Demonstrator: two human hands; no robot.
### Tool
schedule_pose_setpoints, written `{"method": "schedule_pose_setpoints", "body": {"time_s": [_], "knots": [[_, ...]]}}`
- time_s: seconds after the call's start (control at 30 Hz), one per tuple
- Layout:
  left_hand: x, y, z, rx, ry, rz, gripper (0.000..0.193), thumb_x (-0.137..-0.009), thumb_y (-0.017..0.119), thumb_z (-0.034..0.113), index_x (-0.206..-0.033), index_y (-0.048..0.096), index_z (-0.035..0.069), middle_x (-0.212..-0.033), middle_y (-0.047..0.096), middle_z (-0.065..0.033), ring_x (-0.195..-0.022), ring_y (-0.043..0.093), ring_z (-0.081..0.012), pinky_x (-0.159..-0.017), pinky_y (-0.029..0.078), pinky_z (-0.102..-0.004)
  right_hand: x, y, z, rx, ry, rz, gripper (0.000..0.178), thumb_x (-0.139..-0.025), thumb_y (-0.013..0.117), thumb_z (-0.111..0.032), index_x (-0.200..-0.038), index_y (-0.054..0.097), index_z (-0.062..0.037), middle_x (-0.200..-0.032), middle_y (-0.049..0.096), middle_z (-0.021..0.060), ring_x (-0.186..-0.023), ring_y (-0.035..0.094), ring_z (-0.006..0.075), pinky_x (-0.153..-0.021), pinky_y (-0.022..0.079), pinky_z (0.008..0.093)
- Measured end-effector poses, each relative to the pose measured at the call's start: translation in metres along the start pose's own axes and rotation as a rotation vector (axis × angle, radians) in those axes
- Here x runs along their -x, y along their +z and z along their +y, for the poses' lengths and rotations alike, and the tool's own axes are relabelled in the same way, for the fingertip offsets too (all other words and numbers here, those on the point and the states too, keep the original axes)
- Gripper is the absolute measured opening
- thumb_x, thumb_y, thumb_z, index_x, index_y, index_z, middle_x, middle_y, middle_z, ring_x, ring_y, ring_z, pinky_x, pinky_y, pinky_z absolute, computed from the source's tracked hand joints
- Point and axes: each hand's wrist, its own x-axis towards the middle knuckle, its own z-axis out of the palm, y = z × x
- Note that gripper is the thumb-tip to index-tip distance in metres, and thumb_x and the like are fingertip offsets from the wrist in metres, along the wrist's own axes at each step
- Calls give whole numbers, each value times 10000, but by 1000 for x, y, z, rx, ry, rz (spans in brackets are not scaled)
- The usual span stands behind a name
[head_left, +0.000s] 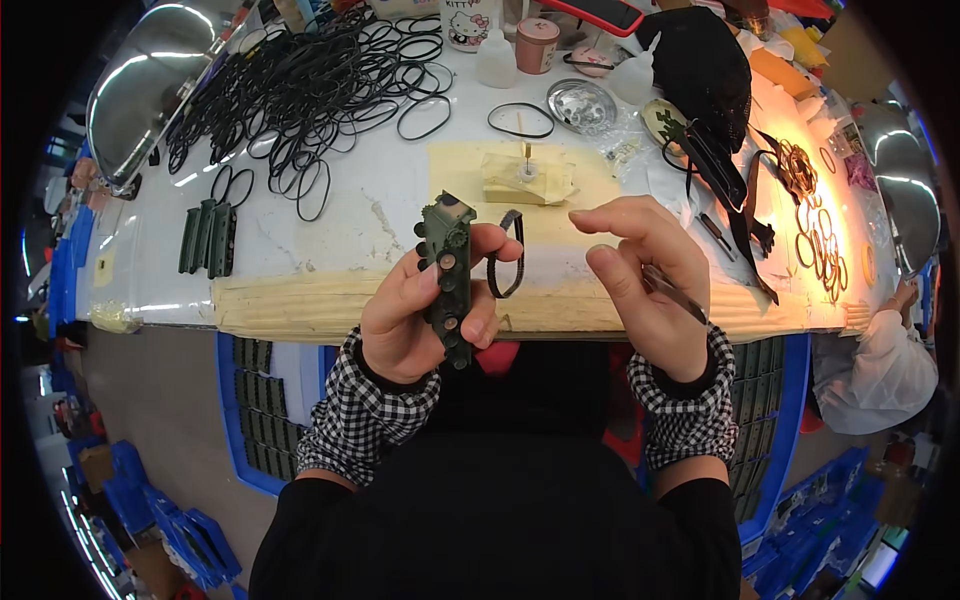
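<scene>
My left hand point(405, 318) is closed around a dark green toy tank hull point(450, 290), stood on end with its round road wheels along the side. A black rubber track loop point(505, 255) hangs beside the hull at my left fingertips. My right hand point(655, 280) is raised a little to the right, thumb and forefinger apart with nothing between them. Its other fingers curl round a thin metal tool point(676, 295) lying across the palm, which looks like tweezers. Beyond the hands, a taped block point(525, 180) with an upright pin stands on the table.
Many black track loops point(300, 90) are heaped at the far left, near several green hulls point(208, 238). Blue trays point(232, 420) of green parts flank my lap. A black bag point(700, 75), a metal dish point(582, 106) and white bottles point(496, 60) stand at the back. A co-worker's sleeve point(880, 370) is at right.
</scene>
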Motion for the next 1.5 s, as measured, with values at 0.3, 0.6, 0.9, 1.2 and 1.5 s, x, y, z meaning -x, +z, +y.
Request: {"method": "schedule_pose_setpoints", "body": {"time_s": [0.3, 0.6, 0.9, 1.2, 1.5], "knots": [[-1, -2, -1, 99, 50, -150, 561, -948, 508, 207, -1382, 316, -90, -1366, 420, -241, -760, 611, -193, -674, 505, -338, 15, 24, 1, 207, -134, -127, 234, -717, 780, -56, -927, 689, -101, -830, 529, 41, -615, 562, 159, -531, 446, 286], [7, 1, 15, -446, 82, 180, 516, -949, 495, 228, -1370, 380, -48, -1415, 370, -245, -747, 573, -143, -690, 494, -306, 11, 7, 6, -288, 104, -157, 76, -856, 678, -51, -886, 627, -4, -871, 520, 12, -560, 377, 19, -520, 327, 198], [6, 5, 21, -501, -117, 28, 490, -885, 580, 243, -1219, 495, -106, -1272, 462, -300, -690, 647, -188, -628, 534, -302, 3, -2, -1, -799, 569, -415, 169, -937, 614, -184, -947, 611, -15, -780, 646, 1, -601, 461, 1, -529, 338, 158], [8, 7, 16, -224, -82, 88, 595, -906, 567, 222, -1336, 354, -130, -1287, 455, -241, -656, 591, -174, -569, 504, -311, 4, 6, -5, -514, 532, -216, 166, -929, 620, -125, -954, 637, 38, -819, 650, 25, -705, 584, 59, -641, 470, 198], [13, 0, 18, -195, -84, 26, 607, -943, 519, 241, -1396, 291, -92, -1343, 418, -208, -662, 545, -134, -593, 487, -284, 4, 6, -4, -535, 510, -225, 201, -949, 586, -155, -952, 663, 31, -790, 661, 29, -681, 570, 58, -617, 457, 198]]}}
